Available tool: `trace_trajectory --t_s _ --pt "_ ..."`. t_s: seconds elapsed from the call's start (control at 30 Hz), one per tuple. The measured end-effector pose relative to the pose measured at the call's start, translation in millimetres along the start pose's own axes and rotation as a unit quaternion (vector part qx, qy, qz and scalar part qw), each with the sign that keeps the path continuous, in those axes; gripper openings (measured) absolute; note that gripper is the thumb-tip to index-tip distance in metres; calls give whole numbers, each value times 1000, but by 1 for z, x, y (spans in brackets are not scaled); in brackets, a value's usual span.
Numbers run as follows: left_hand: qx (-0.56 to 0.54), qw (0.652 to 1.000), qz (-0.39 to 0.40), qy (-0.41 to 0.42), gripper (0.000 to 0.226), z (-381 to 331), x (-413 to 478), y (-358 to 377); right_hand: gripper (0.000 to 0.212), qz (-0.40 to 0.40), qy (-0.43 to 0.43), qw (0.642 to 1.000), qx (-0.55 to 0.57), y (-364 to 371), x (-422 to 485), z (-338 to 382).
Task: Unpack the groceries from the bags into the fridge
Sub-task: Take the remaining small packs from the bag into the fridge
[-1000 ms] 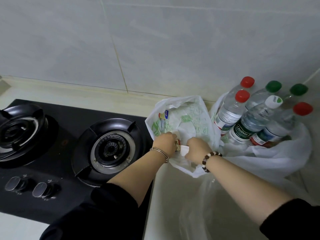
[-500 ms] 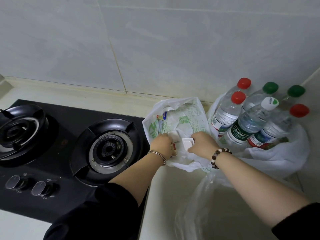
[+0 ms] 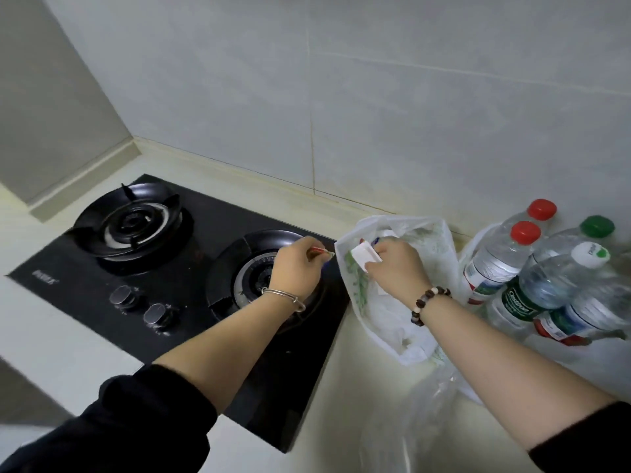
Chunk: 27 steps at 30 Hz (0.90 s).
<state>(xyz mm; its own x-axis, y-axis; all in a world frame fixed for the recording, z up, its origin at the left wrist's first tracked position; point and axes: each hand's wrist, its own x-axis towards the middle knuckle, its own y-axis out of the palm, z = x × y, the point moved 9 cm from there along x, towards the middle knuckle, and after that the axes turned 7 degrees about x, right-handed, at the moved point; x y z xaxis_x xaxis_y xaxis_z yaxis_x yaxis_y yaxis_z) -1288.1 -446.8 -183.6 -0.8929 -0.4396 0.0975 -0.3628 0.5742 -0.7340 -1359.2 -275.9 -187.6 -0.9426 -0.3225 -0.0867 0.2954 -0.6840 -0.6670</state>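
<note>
Head view: items leaving the green-printed white plastic bag [image 3: 433,244].
Left hand [image 3: 296,268], gripping a thin red-edged packet [image 3: 319,251], has moved over the black gas hob [image 3: 191,268]; right hand [image 3: 397,271] pinches a small white box [image 3: 367,257] at the bag's mouth, fridge-bound.

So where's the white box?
The box is right of centre in the head view: the right hand holds it at the bag's mouth, between the stove and the bottles.
</note>
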Motion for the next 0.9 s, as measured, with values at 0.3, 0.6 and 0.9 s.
trace_trajectory --t_s 0.3,0.6,0.9 --pt "63 978 -183 -81 15 90 -88 -193 11 103 -179 978 26 101 -57 187" --pt "135 929 -309 -149 11 168 -267 -374 17 199 -317 925 67 201 -228 343" --pt "219 850 -429 -213 14 245 -549 -553 19 292 -449 835 123 330 -509 486"
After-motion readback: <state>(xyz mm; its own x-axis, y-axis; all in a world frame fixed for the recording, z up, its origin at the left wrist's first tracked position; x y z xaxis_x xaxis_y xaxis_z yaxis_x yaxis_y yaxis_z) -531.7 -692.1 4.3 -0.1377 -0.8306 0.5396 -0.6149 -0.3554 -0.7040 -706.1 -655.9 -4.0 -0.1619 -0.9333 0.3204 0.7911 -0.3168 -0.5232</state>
